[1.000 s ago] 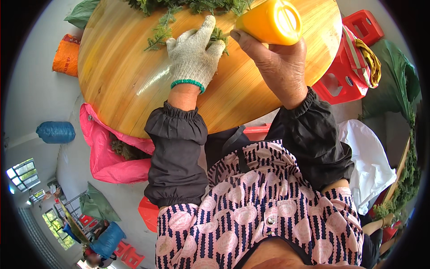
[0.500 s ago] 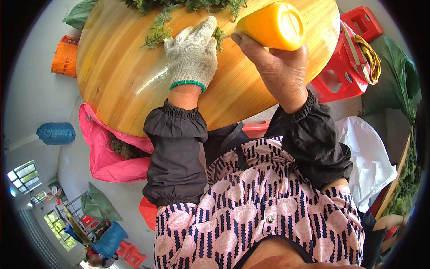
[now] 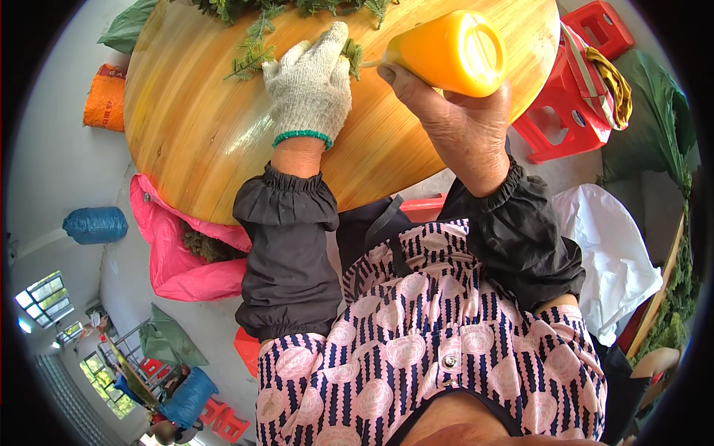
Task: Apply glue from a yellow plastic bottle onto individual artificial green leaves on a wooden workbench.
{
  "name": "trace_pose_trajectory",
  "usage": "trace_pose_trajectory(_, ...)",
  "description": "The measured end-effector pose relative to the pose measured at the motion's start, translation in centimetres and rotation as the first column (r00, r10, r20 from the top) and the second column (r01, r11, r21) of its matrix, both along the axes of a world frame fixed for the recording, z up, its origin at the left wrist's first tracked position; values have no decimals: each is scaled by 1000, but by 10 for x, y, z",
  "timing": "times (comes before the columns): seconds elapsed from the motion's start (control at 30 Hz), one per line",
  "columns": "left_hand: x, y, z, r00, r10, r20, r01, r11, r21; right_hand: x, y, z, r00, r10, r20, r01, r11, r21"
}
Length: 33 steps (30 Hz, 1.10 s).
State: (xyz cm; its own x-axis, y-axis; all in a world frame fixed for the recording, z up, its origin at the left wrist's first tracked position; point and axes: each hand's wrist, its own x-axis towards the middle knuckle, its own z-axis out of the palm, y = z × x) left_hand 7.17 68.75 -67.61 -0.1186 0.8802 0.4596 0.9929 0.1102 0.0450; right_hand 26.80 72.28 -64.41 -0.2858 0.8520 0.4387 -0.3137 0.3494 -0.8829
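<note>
My left hand [image 3: 309, 93] wears a white knitted glove with a green cuff and lies low over the round wooden table [image 3: 193, 126]. Its fingers curl over an evergreen sprig [image 3: 352, 56], whose tip pokes out on the right; the fingertips' grip is partly hidden. In my bare right hand [image 3: 468, 126] is a yellow squeeze bottle [image 3: 439, 48], tilted so its base faces up to the right. Its thin nozzle points left, close to the sprig's tip; whether they touch I cannot tell.
More evergreen branches [image 3: 256, 41] lie along the table's far side. Red plastic stools [image 3: 561, 134] stand at the right, near a green sack [image 3: 643, 115] and a white bag [image 3: 606, 253]. A pink bag [image 3: 175, 271] sits left below the table's edge. Another person's arm [image 3: 658, 362] shows at lower right.
Both hands have shifted slightly left and down in the picture, with the bottle and sprig. Their grips look the same.
</note>
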Motion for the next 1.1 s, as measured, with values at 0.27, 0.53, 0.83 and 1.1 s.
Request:
trace_pose_trajectory(0.27,-5,-1,-7,999,18,-42,-19,1000,-11,3,-4,0,987,-41,153,31,997,69)
trace_pose_trajectory(0.53,-8,3,-4,995,-70,76,63,994,89,9,-5,4,995,-40,93,38,999,23)
trace_pose_trajectory(0.83,-42,-50,11,966,-76,248,42,990,137,-6,-21,-7,953,-201,-225,118,935,-334)
trace_pose_trajectory(1.1,-51,-194,58,693,-304,654,-241,757,608,-1,-33,6,958,-208,-196,141,941,-307)
